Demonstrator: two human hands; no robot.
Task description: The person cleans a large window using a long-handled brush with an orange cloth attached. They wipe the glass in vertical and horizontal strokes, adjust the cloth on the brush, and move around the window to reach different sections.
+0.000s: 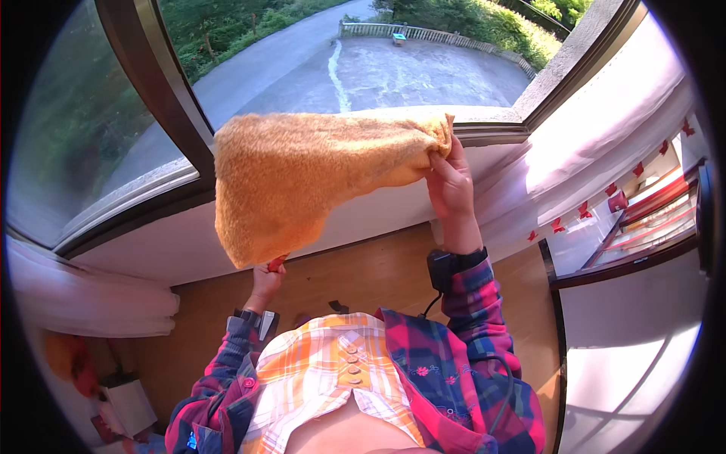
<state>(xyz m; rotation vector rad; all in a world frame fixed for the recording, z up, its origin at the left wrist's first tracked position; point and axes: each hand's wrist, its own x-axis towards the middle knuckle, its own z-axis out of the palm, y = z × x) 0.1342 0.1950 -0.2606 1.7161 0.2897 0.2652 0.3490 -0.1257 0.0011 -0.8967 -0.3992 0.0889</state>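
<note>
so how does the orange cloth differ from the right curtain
The cloth is orange and fuzzy; the curtain is pale and looks smooth. The cloth is held up by the right hand, pinched at its end in front of the window, while the curtain hangs in folds beside it, untouched by either hand. Both are fabric.

Your cloth [283, 163] is plain golden-orange | your jacket [442, 371] has plaid of 2 main colours, pink and navy | your shirt [306, 352] is orange-and-white plaid | your floor [363, 272] is orange-brown | your window frame [155, 72] is dark brown
</note>
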